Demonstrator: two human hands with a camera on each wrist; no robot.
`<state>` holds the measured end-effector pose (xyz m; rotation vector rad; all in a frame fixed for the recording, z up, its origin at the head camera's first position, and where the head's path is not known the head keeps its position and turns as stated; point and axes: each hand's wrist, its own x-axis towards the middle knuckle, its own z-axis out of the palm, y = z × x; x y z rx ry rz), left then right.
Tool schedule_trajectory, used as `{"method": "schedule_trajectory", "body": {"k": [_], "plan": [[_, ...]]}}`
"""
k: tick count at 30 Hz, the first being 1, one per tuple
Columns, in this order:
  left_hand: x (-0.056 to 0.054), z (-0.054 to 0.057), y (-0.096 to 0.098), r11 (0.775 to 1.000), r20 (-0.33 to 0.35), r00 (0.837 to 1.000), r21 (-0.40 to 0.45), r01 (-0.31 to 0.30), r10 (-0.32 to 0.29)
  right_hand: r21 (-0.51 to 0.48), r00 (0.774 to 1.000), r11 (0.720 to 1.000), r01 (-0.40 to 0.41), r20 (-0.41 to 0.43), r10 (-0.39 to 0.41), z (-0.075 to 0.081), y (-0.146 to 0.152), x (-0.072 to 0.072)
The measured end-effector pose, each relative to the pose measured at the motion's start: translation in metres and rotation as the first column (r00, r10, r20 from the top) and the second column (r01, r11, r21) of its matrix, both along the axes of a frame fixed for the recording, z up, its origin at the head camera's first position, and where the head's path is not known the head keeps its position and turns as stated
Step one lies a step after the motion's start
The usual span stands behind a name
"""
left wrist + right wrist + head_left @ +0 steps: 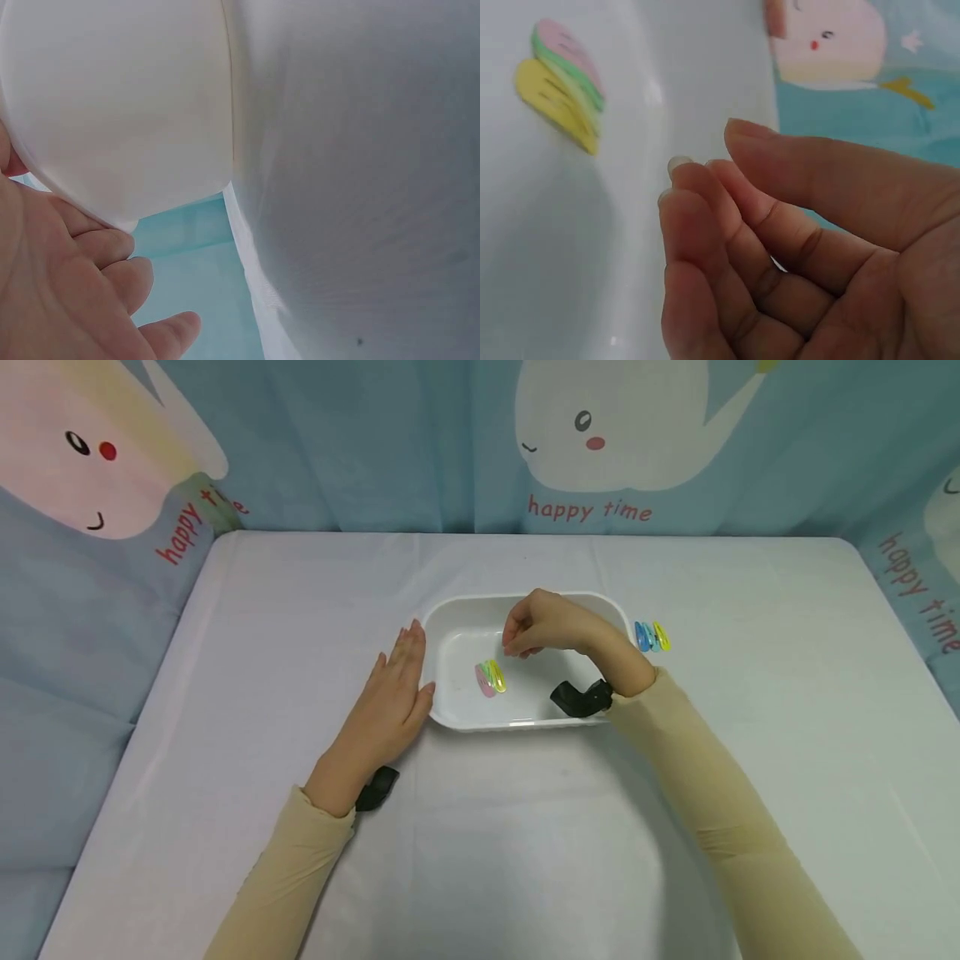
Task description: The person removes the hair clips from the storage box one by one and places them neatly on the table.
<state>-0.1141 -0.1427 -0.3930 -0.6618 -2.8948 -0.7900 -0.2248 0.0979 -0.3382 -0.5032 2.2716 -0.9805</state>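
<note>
My left hand [389, 704] lies against the left end of a white tray [517, 724], its fingers extended along the rim. In the left wrist view the fingertips touch the edge of the tray [127, 112]. Over the inside of the tray hangs my right hand [551, 625], fingers loosely bent and thumb apart from them, with nothing between. Three snap hair clips lie close together on the tray floor: a pink clip [484, 682], a green clip [574, 81] and a yellow clip [498, 676]. They are a little left of and below the right hand's fingertips.
Just beyond the tray's right end, a blue clip [642, 637], a light blue clip [653, 637] and another yellow clip [662, 636] lie side by side on the white-covered table [480, 843]. A blue cartoon-print curtain [420, 443] hangs behind the table.
</note>
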Motion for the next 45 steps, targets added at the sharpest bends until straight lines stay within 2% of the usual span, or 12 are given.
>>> {"method": "schedule_trajectory", "body": {"k": [9, 16, 27, 33, 37, 40, 45], "plan": [[0.000, 0.001, -0.001, 1.000, -0.002, 1.000, 0.004, -0.001, 0.001, 0.047, 0.999, 0.998, -0.039, 0.039, 0.037, -0.010, -0.009, -0.005], [-0.001, 0.001, -0.002, 1.000, -0.008, 1.000, 0.011, 0.005, -0.005, 0.031, 0.994, 0.998, -0.061, 0.089, 0.058, -0.017, -0.011, -0.006], [-0.001, 0.001, -0.001, 1.000, -0.004, 1.000, 0.016, 0.008, -0.008, 0.095, 0.991, 0.995, -0.037, 0.130, 0.024, -0.028, -0.015, -0.010], [-0.001, 0.000, 0.000, 1.000, -0.004, 1.000, 0.009, 0.006, -0.006, 0.154, 0.995, 0.985, -0.072, 0.076, 0.061, -0.029, -0.018, -0.009], [-0.001, 0.000, 0.000, 1.000, -0.008, 1.000, 0.009, 0.004, -0.004, 0.254, 0.989, 0.957, -0.138, -0.021, 0.148, -0.027, -0.025, -0.008], [0.000, 0.000, 0.000, 1.000, -0.003, 1.000, 0.009, 0.003, -0.003, 0.310, 0.979, 0.937, -0.165, -0.063, 0.193, -0.026, -0.028, -0.007], [0.001, 0.000, 0.000, 1.000, -0.001, 1.000, 0.010, 0.002, -0.002, 0.303, 0.989, 0.945, -0.126, -0.040, 0.144, -0.024, -0.027, -0.005]]}}
